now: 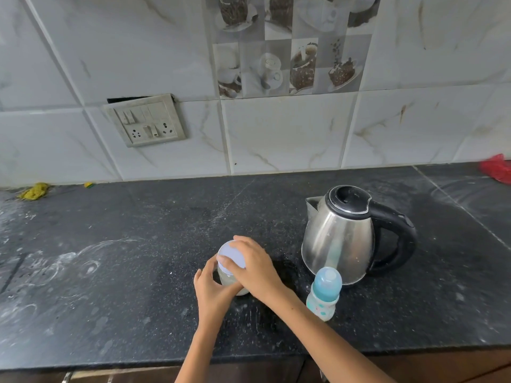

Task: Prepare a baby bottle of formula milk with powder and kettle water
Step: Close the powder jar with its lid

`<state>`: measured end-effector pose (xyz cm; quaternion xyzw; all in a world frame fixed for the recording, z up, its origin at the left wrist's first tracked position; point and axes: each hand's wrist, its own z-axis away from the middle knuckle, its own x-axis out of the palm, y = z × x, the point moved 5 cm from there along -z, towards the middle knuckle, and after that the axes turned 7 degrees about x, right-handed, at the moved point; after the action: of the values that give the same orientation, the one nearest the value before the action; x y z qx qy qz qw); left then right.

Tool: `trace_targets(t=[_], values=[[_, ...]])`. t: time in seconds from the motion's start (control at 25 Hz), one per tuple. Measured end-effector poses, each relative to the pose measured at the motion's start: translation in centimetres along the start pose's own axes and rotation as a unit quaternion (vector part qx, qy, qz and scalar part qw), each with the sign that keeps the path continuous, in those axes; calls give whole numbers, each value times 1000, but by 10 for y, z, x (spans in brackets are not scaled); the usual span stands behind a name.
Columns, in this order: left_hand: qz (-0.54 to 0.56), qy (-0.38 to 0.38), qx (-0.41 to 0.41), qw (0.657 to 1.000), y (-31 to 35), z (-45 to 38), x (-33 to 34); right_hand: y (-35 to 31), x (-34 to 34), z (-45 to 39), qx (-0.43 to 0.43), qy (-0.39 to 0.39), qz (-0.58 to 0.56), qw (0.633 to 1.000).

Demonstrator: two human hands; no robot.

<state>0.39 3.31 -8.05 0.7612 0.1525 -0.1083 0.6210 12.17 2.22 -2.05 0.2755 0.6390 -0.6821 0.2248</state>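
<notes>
A dark speckled stone counter (110,272), smeared with pale powder, meets a marbled tile wall carrying a switch plate (145,120). Near centre, the left hand (211,288) curls round the side of an upright clear jar (225,277); the right hand (249,265) grips its pale lid (231,254) from above. Right of them stands the baby bottle (325,293), upright with its blue cap on top. Just behind it is a steel kettle (343,233), spout left, handle right.

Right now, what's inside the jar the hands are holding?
Something pale shows through the jar's clear side, maybe powder. The lid and both hands, left and right, cover the rest.
</notes>
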Motion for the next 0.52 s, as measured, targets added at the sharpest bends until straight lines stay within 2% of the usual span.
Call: trace_targets(t=[0.08,0.16,0.2,0.36,0.44,0.52], values=[[6,4,6,1000,2,0,-2,6,-6,4,23,88,46,995],[9,3,11,1000,3,-1,-2,14,-17,3,43,109,42,992],[8,3,11,1000,4,-1,-2,17,-17,0,37,86,28,995],[9,6,6,1000,3,0,-1,19,1,-5,2,-95,-17,995],[-2,11,2,1000,2,1,0,22,7,-5,-16,-88,38,995],[-17,12,-4,1000,1,1,1,19,8,-4,-21,-30,104,994]])
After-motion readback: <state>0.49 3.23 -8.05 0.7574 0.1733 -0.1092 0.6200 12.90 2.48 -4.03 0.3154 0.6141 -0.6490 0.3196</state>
